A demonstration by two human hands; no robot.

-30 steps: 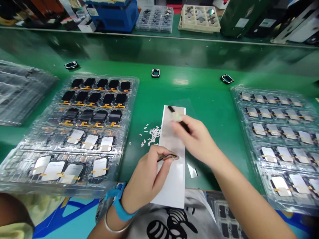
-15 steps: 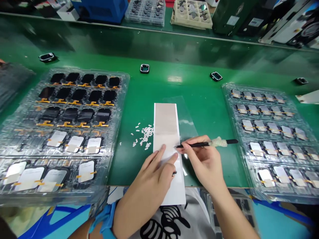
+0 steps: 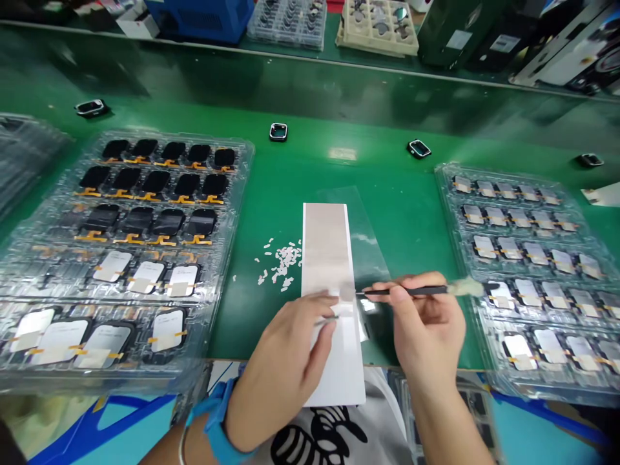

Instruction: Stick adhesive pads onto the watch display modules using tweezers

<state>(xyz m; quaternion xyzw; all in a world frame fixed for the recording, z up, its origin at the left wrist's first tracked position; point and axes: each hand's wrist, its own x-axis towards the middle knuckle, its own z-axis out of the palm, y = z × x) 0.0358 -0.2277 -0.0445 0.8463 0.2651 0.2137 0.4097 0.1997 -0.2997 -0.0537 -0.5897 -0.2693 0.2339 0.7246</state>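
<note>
A long white strip of backing sheet with a beige band lies upright in front of me, its near end past the bench edge. My left hand rests on its left side, fingers closed around a thin metal pointed tool, mostly hidden. To the right, my right hand pinches a slim black pointed tool with pale wrapping near its back end. The tool's tip is by the sheet's right edge. Small white pieces lie scattered left of the sheet, and a clear film shows beneath it.
A clear tray of watch screens stands at left, another tray at right. Several watch cases, one being a square frame, lie along the back. A shelf edge with boxes and parts trays runs behind.
My right hand has moved right, drawing the black tool from over the sheet to its edge. My left fingers have gone from extended on the sheet to curled, showing more of the metal tool.
</note>
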